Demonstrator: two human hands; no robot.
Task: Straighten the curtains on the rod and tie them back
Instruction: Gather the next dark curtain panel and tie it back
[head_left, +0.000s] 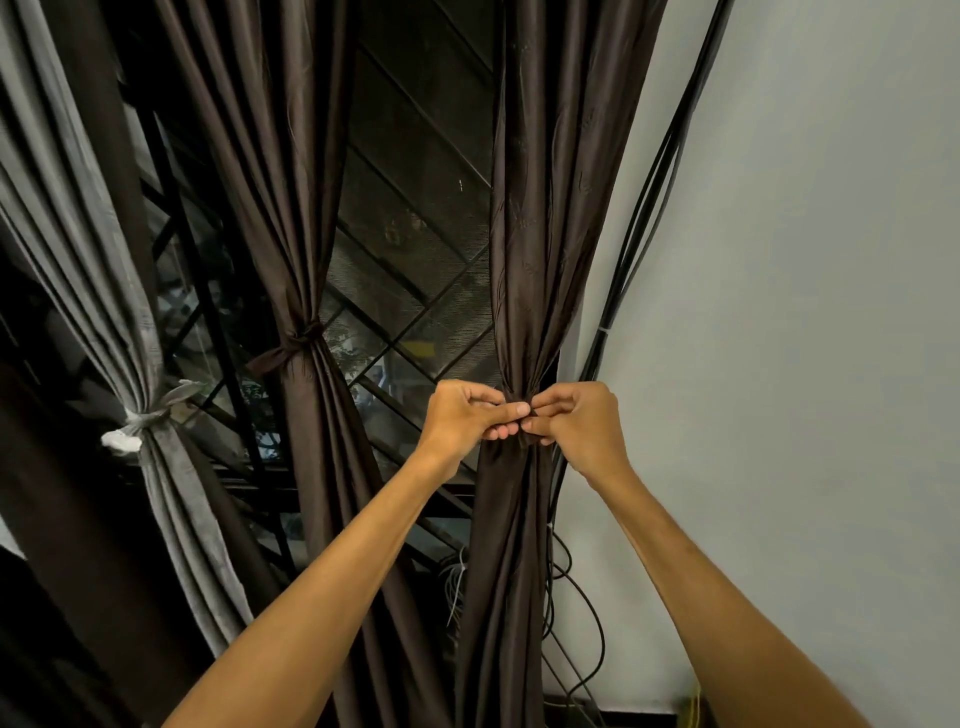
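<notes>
The brown curtain (530, 249) hangs from 12 o'clock, gathered at centre. The left hand (465, 415) and right hand (579, 423) pinch its tie strip (529, 440). Fabric appears soft, slippery: grip tie ends near the gather

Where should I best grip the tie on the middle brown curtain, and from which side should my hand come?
Probably pinch the tie's loose tail, coming from the left: it sticks out down-left of the knot, free of the folds, while the rest sits tight around the gathered curtain.
</notes>
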